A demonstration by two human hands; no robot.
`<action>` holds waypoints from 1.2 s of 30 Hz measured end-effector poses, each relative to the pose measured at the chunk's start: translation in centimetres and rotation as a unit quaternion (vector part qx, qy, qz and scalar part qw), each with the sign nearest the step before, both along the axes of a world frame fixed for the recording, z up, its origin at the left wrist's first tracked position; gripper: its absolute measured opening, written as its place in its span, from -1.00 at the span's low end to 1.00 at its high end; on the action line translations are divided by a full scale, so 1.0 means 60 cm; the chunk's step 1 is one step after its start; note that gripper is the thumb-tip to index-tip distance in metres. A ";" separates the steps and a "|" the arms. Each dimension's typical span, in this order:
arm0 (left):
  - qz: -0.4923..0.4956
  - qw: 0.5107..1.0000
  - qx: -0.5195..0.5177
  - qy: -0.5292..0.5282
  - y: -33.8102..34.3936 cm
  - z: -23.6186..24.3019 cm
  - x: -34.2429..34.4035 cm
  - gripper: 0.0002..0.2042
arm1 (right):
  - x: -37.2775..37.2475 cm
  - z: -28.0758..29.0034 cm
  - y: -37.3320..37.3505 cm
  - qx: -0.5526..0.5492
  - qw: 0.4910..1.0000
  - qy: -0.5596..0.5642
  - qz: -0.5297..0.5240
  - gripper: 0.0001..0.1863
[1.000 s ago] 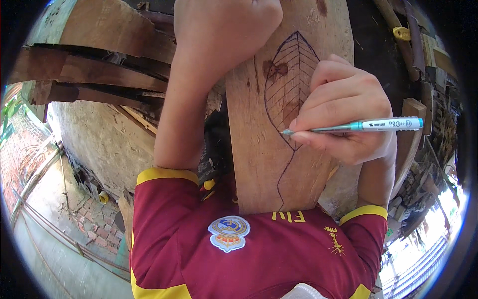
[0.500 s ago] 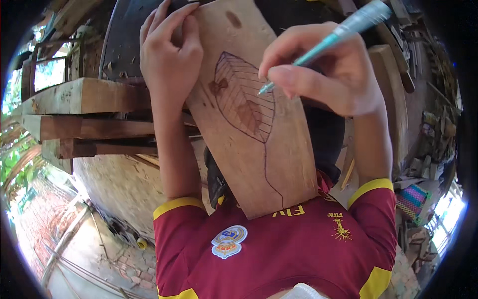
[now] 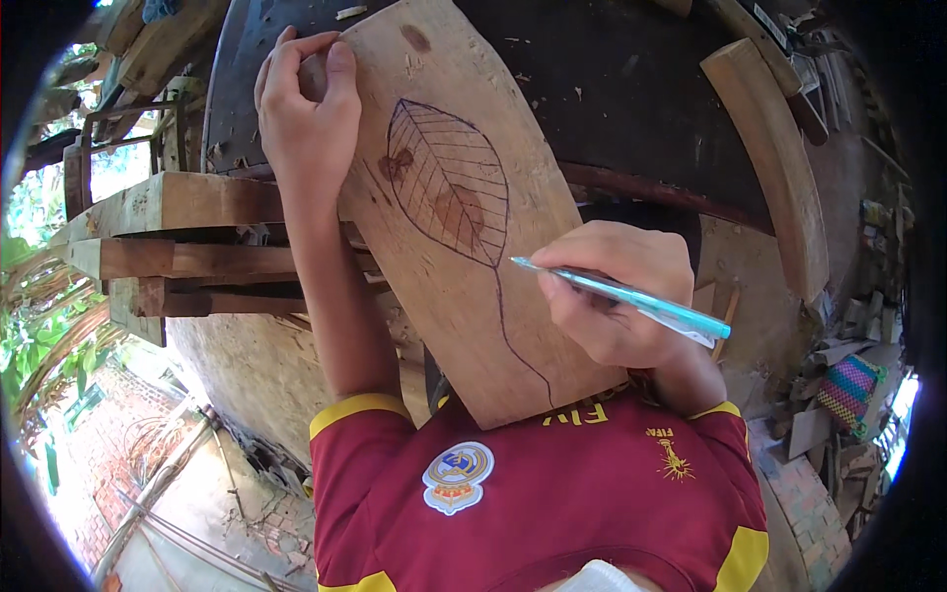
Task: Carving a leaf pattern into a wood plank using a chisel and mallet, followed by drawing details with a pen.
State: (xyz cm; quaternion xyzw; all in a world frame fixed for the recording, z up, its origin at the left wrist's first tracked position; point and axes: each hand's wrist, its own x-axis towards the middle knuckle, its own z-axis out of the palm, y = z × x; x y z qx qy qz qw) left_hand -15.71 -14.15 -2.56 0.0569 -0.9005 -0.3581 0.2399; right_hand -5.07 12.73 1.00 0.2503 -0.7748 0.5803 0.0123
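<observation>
The single head-worn fisheye view looked steeply down from the person's head, close over a wooden plank [image 3: 464,217] that leaned from the chest up toward a dark worktop [image 3: 631,109]. Both forearms entered from the lower edge. Straight edges bent near the round black rim, where ground showed at left.

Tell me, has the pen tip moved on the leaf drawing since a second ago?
Yes. The pen tip moved off the leaf drawing interior to its lower point.

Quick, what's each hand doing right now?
Left hand: closed on the wooden board's top edge.
Right hand: closed, holding a light blue pen.
</observation>
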 end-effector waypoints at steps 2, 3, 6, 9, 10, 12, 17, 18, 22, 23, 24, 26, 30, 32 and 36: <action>-0.007 1.000 -0.005 0.000 -0.001 -0.001 -0.003 -0.77 | -0.001 0.000 -0.003 -0.003 1.000 0.020 0.013 -0.84; -0.011 1.000 -0.008 0.000 -0.001 -0.001 -0.004 -0.77 | -0.002 0.001 -0.004 -0.005 0.999 0.030 0.019 -0.84; -0.007 1.000 0.005 -0.002 -0.003 -0.003 -0.003 -0.78 | -0.001 -0.001 -0.009 0.002 0.999 0.027 0.024 -0.83; 0.000 1.000 0.007 -0.013 0.003 0.003 0.000 -0.78 | 0.002 -0.010 -0.014 -0.021 0.997 0.069 0.016 -0.82; -0.003 1.000 0.005 -0.013 0.004 0.004 -0.001 -0.78 | 0.002 -0.010 -0.014 -0.021 0.997 0.069 0.016 -0.82; -0.007 1.000 0.002 -0.012 0.004 0.004 -0.002 -0.78 | 0.003 -0.009 -0.014 -0.021 0.997 0.070 0.017 -0.81; -0.009 1.000 0.000 -0.009 0.005 0.005 -0.003 -0.79 | 0.004 -0.010 -0.012 -0.032 0.998 0.056 0.015 -0.82; -0.009 1.000 -0.001 -0.007 0.005 0.005 -0.002 -0.79 | 0.004 -0.009 -0.013 -0.033 0.998 0.056 0.016 -0.82; -0.014 1.000 -0.002 -0.002 0.003 0.003 -0.002 -0.79 | 0.003 -0.004 -0.010 -0.018 0.998 0.055 0.018 -0.82; -0.011 1.000 0.002 -0.004 0.006 0.004 -0.002 -0.79 | 0.003 -0.002 -0.008 -0.013 0.999 0.046 0.021 -0.82; -0.009 1.000 0.005 -0.006 0.006 0.004 -0.002 -0.79 | 0.003 -0.001 -0.007 -0.008 0.999 0.036 0.025 -0.82; -0.013 1.000 0.006 -0.002 0.003 0.001 -0.004 -0.79 | 0.003 -0.006 -0.009 -0.017 0.999 0.046 0.014 -0.83; -0.013 1.000 0.011 -0.006 0.005 0.002 -0.005 -0.79 | 0.002 -0.010 -0.011 -0.027 0.998 0.058 0.020 -0.84; -0.009 1.000 0.005 -0.006 0.006 0.005 -0.004 -0.79 | 0.002 -0.010 -0.011 -0.025 0.998 0.056 0.017 -0.84; -0.011 1.000 0.006 -0.003 0.004 0.003 -0.004 -0.79 | -0.007 -0.010 -0.009 -0.031 0.999 0.041 0.012 -0.84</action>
